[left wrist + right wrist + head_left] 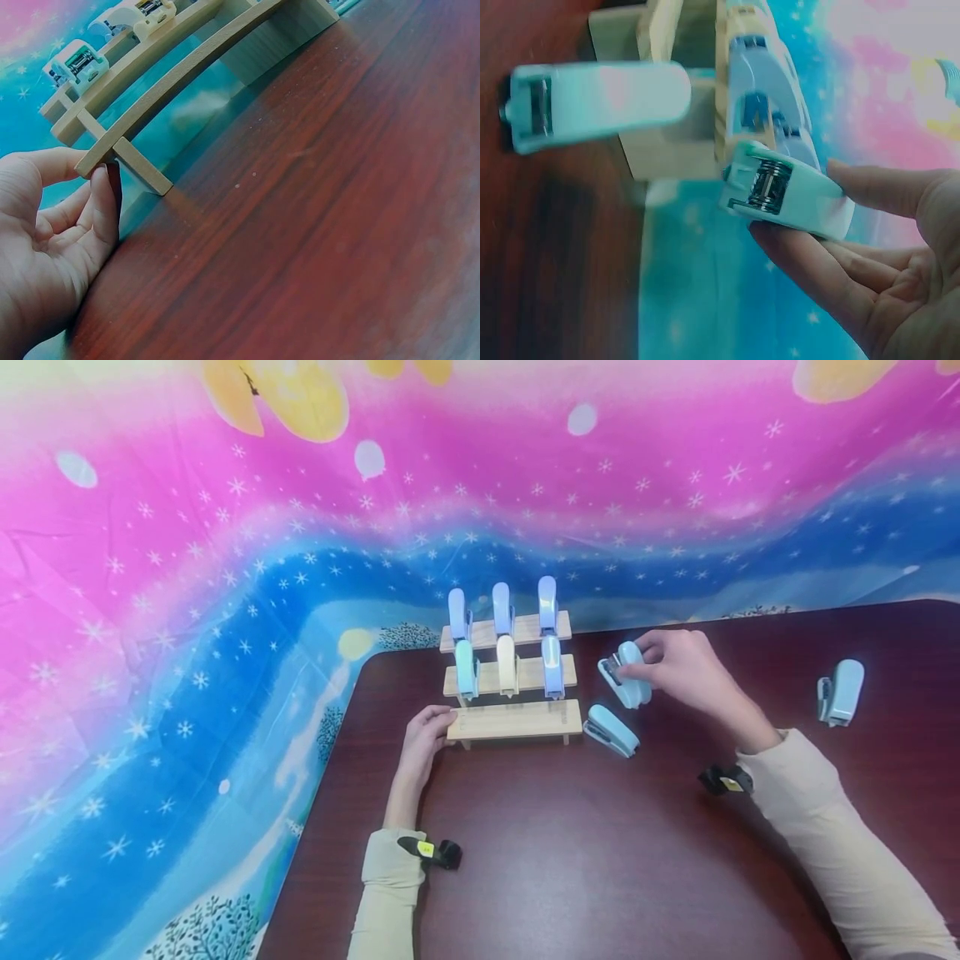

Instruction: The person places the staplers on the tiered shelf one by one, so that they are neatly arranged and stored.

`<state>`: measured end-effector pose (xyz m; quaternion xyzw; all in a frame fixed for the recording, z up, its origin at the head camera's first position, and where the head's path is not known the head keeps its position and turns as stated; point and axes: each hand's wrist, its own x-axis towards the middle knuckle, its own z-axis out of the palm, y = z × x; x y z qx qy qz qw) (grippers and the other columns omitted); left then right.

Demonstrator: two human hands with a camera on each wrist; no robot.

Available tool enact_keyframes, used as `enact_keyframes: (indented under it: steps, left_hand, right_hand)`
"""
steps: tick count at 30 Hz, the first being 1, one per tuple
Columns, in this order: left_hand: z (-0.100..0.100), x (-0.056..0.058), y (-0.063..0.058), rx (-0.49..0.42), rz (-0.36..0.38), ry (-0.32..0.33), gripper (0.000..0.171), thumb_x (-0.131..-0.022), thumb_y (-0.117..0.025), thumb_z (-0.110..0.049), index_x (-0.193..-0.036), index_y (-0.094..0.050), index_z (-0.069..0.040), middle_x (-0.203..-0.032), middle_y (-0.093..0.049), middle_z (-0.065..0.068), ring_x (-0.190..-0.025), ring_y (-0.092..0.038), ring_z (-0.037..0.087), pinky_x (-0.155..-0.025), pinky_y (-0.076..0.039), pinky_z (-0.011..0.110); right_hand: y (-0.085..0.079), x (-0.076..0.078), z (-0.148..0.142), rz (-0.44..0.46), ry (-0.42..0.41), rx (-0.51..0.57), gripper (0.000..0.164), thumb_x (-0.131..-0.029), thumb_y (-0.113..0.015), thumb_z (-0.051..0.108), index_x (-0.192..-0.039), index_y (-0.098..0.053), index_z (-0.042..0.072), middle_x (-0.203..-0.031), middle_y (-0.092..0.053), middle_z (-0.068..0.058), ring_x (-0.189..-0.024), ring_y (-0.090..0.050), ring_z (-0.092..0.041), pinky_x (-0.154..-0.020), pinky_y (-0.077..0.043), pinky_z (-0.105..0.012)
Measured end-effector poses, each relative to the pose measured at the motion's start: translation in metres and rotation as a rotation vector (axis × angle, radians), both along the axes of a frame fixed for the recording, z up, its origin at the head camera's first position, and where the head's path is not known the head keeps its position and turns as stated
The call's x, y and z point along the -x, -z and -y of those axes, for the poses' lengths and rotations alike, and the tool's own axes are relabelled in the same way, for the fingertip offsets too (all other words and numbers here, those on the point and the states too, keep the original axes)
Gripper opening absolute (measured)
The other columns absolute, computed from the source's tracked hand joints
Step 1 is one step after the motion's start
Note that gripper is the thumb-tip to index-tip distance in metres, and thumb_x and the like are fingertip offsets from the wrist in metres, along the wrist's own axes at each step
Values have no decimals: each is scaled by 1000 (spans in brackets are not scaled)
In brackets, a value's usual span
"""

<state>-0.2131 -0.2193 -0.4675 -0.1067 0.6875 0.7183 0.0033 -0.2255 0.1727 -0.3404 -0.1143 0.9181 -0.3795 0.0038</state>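
A three-tier wooden rack [516, 722] stands near the back of the dark table. My left hand [422, 747] pinches the left end of its lowest shelf [139, 112] between thumb and finger. Beside the rack's right end, my right hand [692, 670] holds a pale blue stapler [814, 199] between thumb and fingers, above the table. Another pale blue stapler [613, 732] lies just below it, close to the lowest shelf. Three lilac staplers stand on the top shelf [480, 636]. On the middle shelf [525, 677] are a mint stapler [467, 668], a cream stapler [507, 666] and a lilac stapler [552, 667].
One more pale blue stapler [846, 692] sits on the table at the far right. A colourful cloth [225, 610] with snowflakes hangs behind the table [570, 852] and along its left side. Each wrist carries a black camera strap.
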Motion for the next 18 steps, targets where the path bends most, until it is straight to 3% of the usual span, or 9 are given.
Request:
enact_keyframes:
  steps: [7, 18]
  left_hand:
    - [0, 0, 0, -9, -2, 6, 30, -98, -68, -13, -121, -63, 6, -107, -65, 10, -82, -65, 14, -69, -54, 25]
    - [0, 1, 0, -22, 2, -3, 27, -96, -68, -11, -117, -64, 5, -104, -66, 10, -79, -64, 14, -67, -54, 26]
  right_hand:
    - [11, -5, 19, 48, -25, 64, 49, -92, -79, 26, -127, -64, -5, -86, -76, -12, -68, -72, -20, -59, -53, -33]
    - [22, -10, 39, 43, -16, 127, 44, -90, -80, 19, -123, -65, -6, -85, -76, -14, -66, -72, -20, -58, -58, -34]
